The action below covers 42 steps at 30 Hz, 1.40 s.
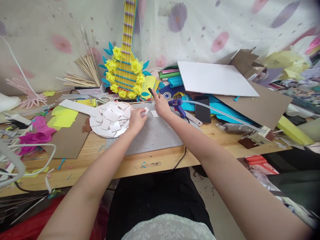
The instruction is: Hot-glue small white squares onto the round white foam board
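Observation:
My left hand [137, 120] pinches a small white foam-board piece [146, 110] at the right edge of a heap of similar white pieces [113, 116]. The heap lies on a white guitar-shaped board [75, 107] with a long neck pointing left. In my right hand [162, 105] is a slim black tool with a yellow end [150, 91], perhaps a craft knife; its lower part is hidden by the fingers. Just below that hand, another white piece [154, 114] rests on the grey cutting mat [155, 136]. A blue glue gun [178, 106] lies close to my right wrist.
Behind the mat stands a yellow paper guitar [126, 66] trimmed with flowers. A phone [202, 109], a metal ruler [193, 118] and a white board [215, 78] are to the right. Scissors [101, 99], wooden sticks [85, 75] and brown cardboard [71, 140] are at left.

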### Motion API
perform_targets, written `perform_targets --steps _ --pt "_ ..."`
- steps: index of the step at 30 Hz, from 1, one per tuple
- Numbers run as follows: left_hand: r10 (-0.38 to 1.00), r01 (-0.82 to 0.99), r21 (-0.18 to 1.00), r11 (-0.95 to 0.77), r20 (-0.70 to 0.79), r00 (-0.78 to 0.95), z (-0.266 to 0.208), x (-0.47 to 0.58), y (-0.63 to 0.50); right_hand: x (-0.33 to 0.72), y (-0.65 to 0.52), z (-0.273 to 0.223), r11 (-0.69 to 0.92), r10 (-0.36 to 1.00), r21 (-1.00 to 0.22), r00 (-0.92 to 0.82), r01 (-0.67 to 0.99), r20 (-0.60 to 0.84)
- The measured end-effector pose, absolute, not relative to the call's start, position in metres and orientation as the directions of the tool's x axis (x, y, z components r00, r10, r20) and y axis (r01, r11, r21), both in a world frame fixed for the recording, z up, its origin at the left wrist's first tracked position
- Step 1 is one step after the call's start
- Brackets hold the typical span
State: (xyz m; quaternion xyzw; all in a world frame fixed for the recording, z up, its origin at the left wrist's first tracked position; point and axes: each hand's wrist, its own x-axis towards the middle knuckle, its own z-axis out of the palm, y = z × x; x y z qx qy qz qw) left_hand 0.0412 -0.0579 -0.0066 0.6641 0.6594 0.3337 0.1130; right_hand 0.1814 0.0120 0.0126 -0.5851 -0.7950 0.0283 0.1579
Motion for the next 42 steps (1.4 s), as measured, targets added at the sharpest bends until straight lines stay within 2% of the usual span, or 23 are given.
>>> perform_targets --steps 2,5,9,12,15,18,21,27,34,42 --pt "0.959 0.846 0.52 -0.115 0.281 -0.043 -0.011 0.051 -0.048 0.178 0.014 0.016 0.243 0.962 -0.245 -0.2 0.939 0.185" --pt "0.98 0.867 0.49 -0.088 0.197 -0.011 -0.018 0.062 -0.033 0.177 0.012 0.016 0.212 0.972 -0.294 -0.169 0.932 0.166" --pt "0.979 0.866 0.489 -0.105 0.204 0.004 -0.021 0.064 -0.035 0.192 0.001 0.011 0.275 0.96 -0.402 -0.232 0.873 0.155" --pt "0.971 0.907 0.403 -0.119 0.239 0.021 -0.019 0.058 -0.055 0.206 -0.01 0.009 0.369 0.927 -0.468 -0.356 0.803 0.12" --pt "0.967 0.959 0.251 -0.13 0.244 0.068 -0.02 0.05 -0.077 0.213 -0.022 0.011 0.414 0.897 -0.465 -0.438 0.783 0.061" --pt "0.976 0.976 0.177 -0.129 0.197 0.093 -0.023 0.045 -0.083 0.212 -0.031 0.015 0.419 0.892 -0.408 -0.451 0.811 0.017" --pt "0.983 0.978 0.183 -0.1 0.173 0.068 -0.028 0.045 -0.076 0.207 -0.035 0.021 0.426 0.891 -0.345 -0.455 0.837 -0.003" --pt "0.971 0.964 0.25 -0.084 0.237 0.023 -0.038 0.047 -0.062 0.2 -0.03 0.026 0.457 0.875 -0.239 -0.482 0.856 -0.052" --pt "0.969 0.961 0.268 -0.068 0.247 0.0 -0.043 0.046 -0.061 0.191 -0.029 0.039 0.502 0.85 -0.098 -0.512 0.859 -0.129" --pt "0.972 0.96 0.281 -0.012 0.227 -0.055 -0.038 0.048 -0.063 0.213 -0.057 0.053 0.466 0.856 -0.091 -0.474 0.88 -0.206"
